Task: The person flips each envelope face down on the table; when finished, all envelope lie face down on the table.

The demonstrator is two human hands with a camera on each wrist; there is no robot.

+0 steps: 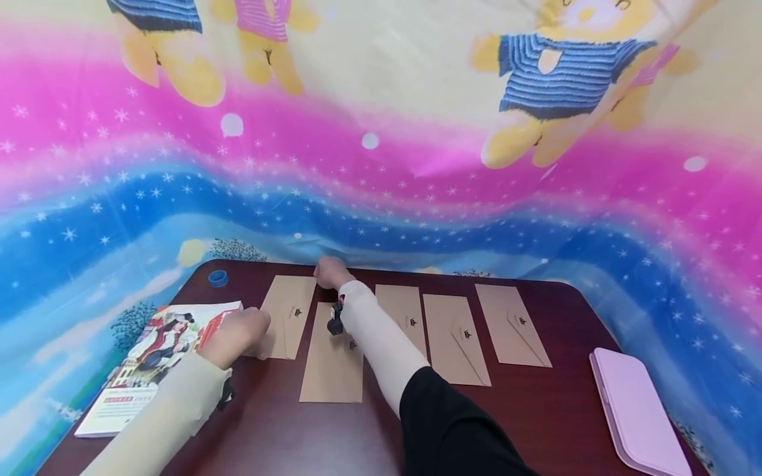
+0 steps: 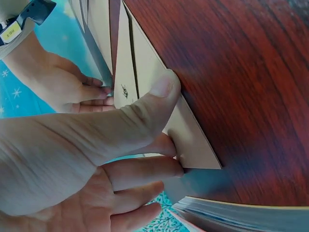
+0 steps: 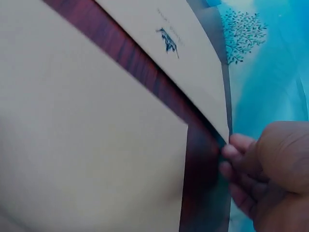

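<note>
Both of my hands are at the leftmost brown paper envelope (image 1: 293, 296), which has a small dark crown print. My left hand (image 1: 237, 336) pinches its left edge; in the left wrist view the thumb (image 2: 157, 99) lies on top, with fingers at the edge. My right hand (image 1: 331, 272) reaches across to its far right corner. In the right wrist view the fingertips (image 3: 232, 147) pinch that corner. Below my right forearm lies a second envelope (image 1: 327, 370), partly hidden by the wrist and its camera.
Further right lie more envelopes (image 1: 452, 337) on the dark red table (image 1: 268, 423). A magazine (image 1: 167, 344) lies at the left, with a blue tape roll (image 1: 217, 278) behind it. A pink case (image 1: 639, 410) sits near the right edge. A patterned curtain (image 1: 381, 198) hangs behind.
</note>
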